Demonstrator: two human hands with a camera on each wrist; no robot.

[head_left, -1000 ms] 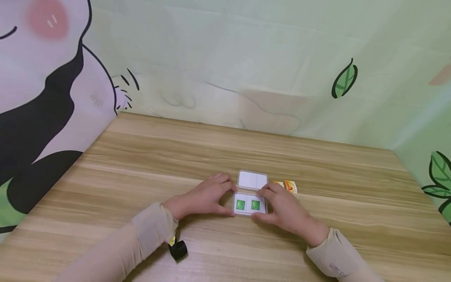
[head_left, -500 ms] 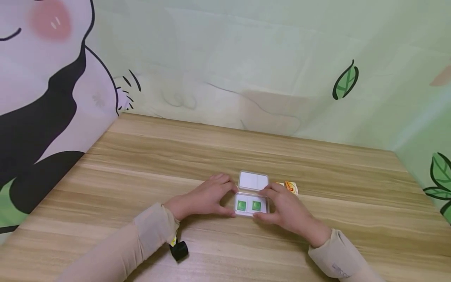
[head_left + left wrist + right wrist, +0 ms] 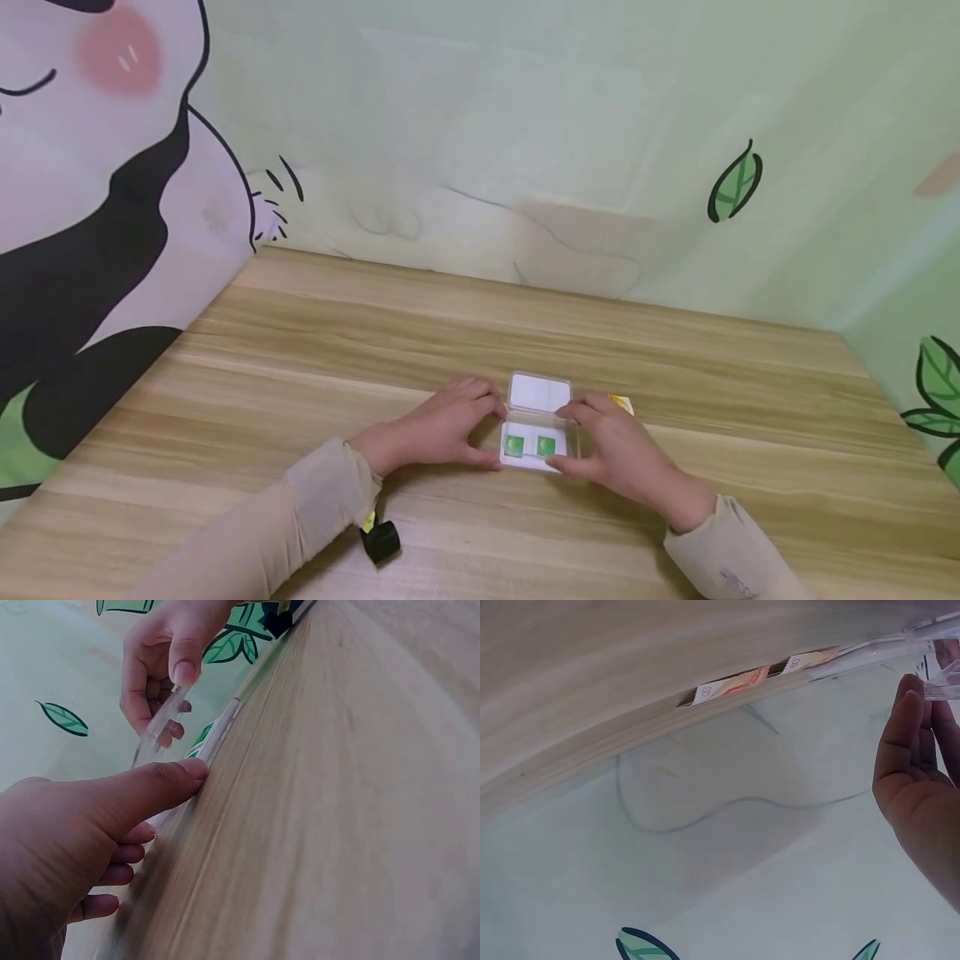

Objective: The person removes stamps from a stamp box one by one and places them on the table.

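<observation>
A small clear case with a white base (image 3: pixel 531 467) lies on the table, with two green stamp-like pictures (image 3: pixel 514 446) in it. My left hand (image 3: pixel 450 423) holds the base's left side, thumb on its front edge. My right hand (image 3: pixel 618 450) pinches the right side of the clear lid (image 3: pixel 154 735), which stands tilted above the base in the left wrist view. Just behind lies a second clear case (image 3: pixel 540 392), which looks plain white. Beside it are orange-and-white, jagged-edged pieces like stamps (image 3: pixel 731 684), partly hidden by my right hand in the head view.
The wood-grain table (image 3: pixel 360 333) extends around both hands. A black cylindrical object (image 3: pixel 381 542) hangs by the left sleeve. A printed cloth wall (image 3: pixel 450 125) with leaves and a panda-like figure stands behind and at the sides.
My right hand has moved slightly right and raised the lid's right side off the base. One orange piece is now hidden behind that hand. My left hand stays on the base.
</observation>
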